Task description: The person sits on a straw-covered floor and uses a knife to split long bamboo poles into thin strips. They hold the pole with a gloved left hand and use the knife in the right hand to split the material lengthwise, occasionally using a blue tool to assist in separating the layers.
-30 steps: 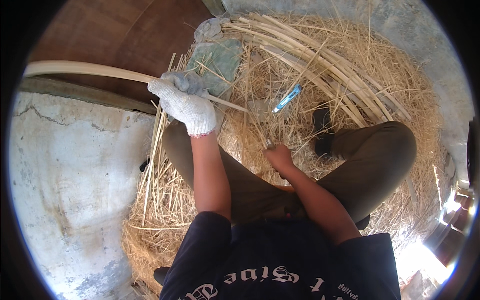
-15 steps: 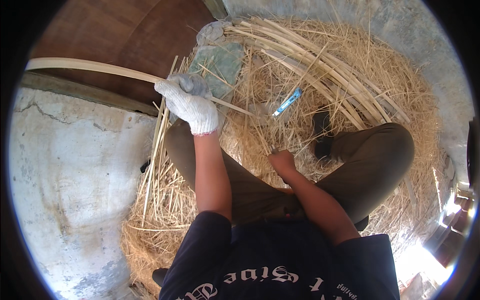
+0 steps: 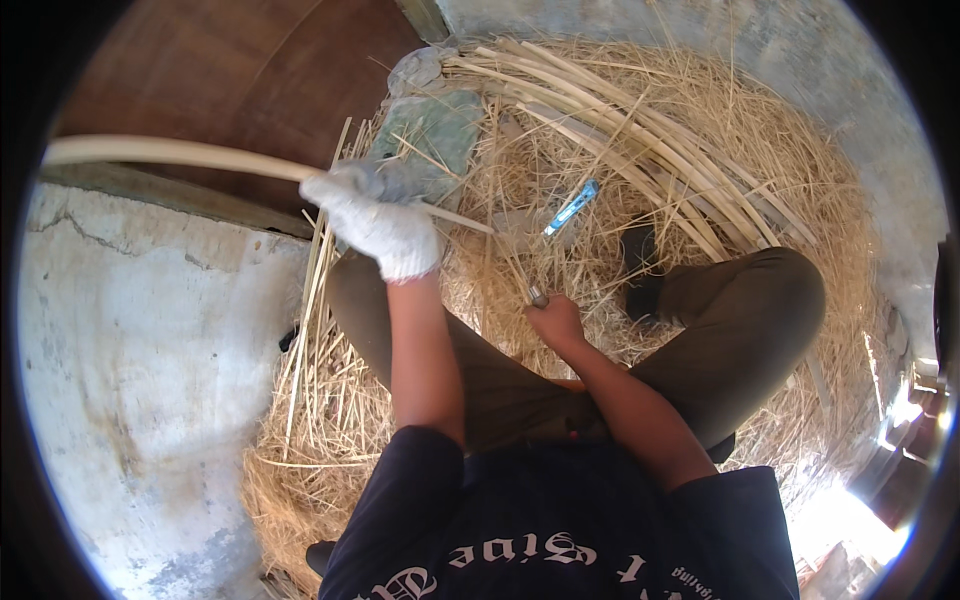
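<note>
My left hand (image 3: 385, 225), in a white knitted glove, is closed around a long pale bamboo strip (image 3: 190, 155). The strip runs out to the far left past the wooden panel, and its short end (image 3: 462, 218) sticks out to the right of the glove over the straw. Bare and curled low between my knees, my right hand (image 3: 557, 322) grips a knife (image 3: 538, 296) by its handle. A metal collar shows above the fist; the blade is hard to make out against the shavings. A blue-and-white cutter-shaped object (image 3: 571, 207) lies on the shavings ahead of that hand.
Long split bamboo strips (image 3: 640, 130) lie in a bundle at the far right on a thick bed of shavings (image 3: 790, 170). Thinner strips (image 3: 312, 330) lean by my left knee. A greenish slab (image 3: 440, 125) is beyond the glove. Walls (image 3: 150, 340) and a brown panel (image 3: 250, 80) border the space.
My left hand has shifted slightly left with the bamboo strip, and both blur. My right hand has moved a little to the left and turned, so more of the knife's collar shows.
</note>
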`<state>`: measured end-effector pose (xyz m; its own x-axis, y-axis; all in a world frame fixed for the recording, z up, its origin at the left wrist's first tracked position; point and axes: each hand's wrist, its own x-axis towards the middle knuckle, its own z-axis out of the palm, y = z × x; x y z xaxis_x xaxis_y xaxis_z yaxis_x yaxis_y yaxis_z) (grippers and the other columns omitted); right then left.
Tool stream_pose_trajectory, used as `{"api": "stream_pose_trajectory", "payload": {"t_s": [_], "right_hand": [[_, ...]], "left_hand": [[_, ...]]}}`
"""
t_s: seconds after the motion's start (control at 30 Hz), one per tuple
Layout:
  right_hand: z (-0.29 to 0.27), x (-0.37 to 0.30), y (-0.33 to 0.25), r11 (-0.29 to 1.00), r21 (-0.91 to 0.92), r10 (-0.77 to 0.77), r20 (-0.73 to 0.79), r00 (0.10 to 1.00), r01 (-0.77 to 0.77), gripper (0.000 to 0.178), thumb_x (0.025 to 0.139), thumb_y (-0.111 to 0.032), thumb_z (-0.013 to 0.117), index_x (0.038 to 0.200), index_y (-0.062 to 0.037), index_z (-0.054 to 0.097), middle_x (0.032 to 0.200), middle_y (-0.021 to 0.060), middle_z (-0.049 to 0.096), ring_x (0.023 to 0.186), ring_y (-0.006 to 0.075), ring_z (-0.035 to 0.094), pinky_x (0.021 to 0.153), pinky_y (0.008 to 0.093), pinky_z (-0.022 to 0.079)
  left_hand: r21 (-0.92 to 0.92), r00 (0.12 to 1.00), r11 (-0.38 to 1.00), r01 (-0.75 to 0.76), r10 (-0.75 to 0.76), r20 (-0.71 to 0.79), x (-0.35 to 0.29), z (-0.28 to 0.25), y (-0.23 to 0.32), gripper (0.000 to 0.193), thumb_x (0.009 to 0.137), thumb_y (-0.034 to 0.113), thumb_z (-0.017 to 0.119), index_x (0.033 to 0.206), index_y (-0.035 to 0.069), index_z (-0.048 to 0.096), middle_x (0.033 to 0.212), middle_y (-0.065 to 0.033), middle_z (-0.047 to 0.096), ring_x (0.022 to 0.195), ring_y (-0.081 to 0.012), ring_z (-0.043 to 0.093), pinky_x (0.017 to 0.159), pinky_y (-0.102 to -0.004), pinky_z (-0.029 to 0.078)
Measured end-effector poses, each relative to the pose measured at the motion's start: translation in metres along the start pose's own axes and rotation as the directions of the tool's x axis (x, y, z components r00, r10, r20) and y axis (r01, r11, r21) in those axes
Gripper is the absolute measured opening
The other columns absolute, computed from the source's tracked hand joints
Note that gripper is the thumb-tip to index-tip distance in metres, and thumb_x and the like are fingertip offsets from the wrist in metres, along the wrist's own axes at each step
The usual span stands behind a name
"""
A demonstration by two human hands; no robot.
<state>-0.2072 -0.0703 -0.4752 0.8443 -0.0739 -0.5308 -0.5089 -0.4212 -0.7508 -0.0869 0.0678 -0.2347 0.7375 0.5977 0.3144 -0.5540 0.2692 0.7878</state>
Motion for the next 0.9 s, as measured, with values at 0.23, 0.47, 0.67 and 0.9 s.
{"api": "stream_pose_trajectory", "payload": {"t_s": [0.23,0.47,0.67,0.9], "right_hand": [[0.000,-0.015,-0.008,0.997,-0.072,0.019,-0.068,0.997,-0.024,0.033,0.084,-0.031,0.068,0.090,0.0002,0.073,0.082,0.0239,0.072,0.083,0.0426,0.071,0.075,0.0493,0.055],[-0.012,-0.015,-0.027,0.994,0.062,-0.088,-0.035,0.996,0.090,0.029,0.083,-0.031,0.071,0.087,-0.0025,0.073,0.078,0.0202,0.072,0.076,0.0383,0.071,0.072,0.0473,0.055],[0.008,-0.001,0.000,0.986,0.156,-0.026,-0.250,0.968,0.067,0.029,0.085,-0.028,0.071,0.075,-0.0011,0.068,0.064,0.0152,0.065,0.060,0.0333,0.065,0.062,0.0428,0.050],[-0.008,-0.023,-0.040,0.977,0.097,-0.172,-0.160,0.972,0.189,0.029,0.085,-0.031,0.070,0.086,-0.0026,0.072,0.073,0.0207,0.069,0.070,0.0368,0.070,0.068,0.0468,0.054]], "left_hand": [[-0.116,0.998,0.992,-0.051,0.054,0.018,0.012,-0.019,0.017,0.067,0.099,0.074,0.042,0.063,0.020,0.025,0.058,0.0043,0.019,0.049,-0.0114,0.022,0.048,-0.0283,0.018],[-0.234,0.991,0.964,-0.128,0.133,0.007,0.011,-0.028,0.050,0.069,0.095,0.080,0.040,0.060,0.021,0.032,0.054,0.0056,0.019,0.046,-0.0107,0.018,0.045,-0.0290,0.013],[-0.254,0.988,0.955,-0.153,0.155,-0.013,0.012,-0.037,0.059,0.066,0.096,0.078,0.040,0.064,0.020,0.036,0.053,0.0050,0.023,0.044,-0.0111,0.020,0.041,-0.0280,0.017],[-0.302,0.981,0.938,-0.173,0.137,-0.137,0.018,-0.042,0.063,0.064,0.099,0.074,0.039,0.065,0.020,0.036,0.053,0.0029,0.026,0.046,-0.0108,0.023,0.037,-0.0259,0.022]]}}
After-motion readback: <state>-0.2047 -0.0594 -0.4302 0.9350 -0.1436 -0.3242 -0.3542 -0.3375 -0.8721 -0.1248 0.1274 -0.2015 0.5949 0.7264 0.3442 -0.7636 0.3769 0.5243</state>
